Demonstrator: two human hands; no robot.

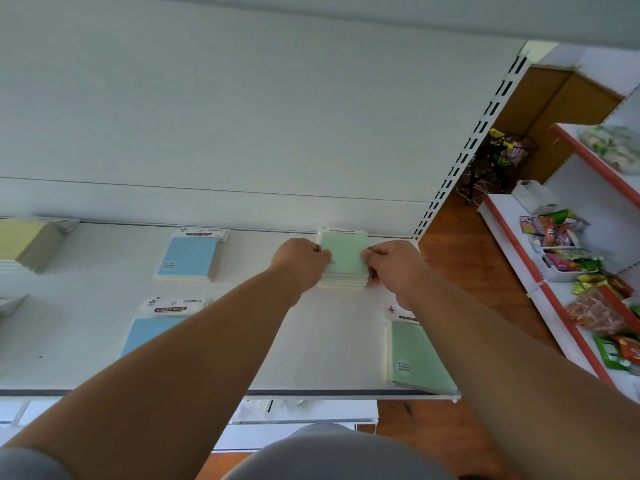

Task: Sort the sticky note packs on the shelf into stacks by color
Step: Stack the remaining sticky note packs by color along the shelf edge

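A stack of green sticky note packs [344, 252] sits at the back right of the white shelf [311, 341]. My left hand [299, 259] grips its left side and my right hand [394, 268] grips its right side. Another green pack [420, 358] lies at the shelf's front right, partly under my right forearm. A blue stack [188, 258] lies at the back middle. A second blue pack [149, 334] lies nearer the front, partly hidden by my left forearm. Yellow packs [26, 242] are stacked at the far left.
The shelf's back panel [242, 133] rises right behind the stacks. A slotted upright [464, 150] ends the shelf on the right. Beyond it stands another shelf unit [571, 271] with snack bags, over a wooden floor.
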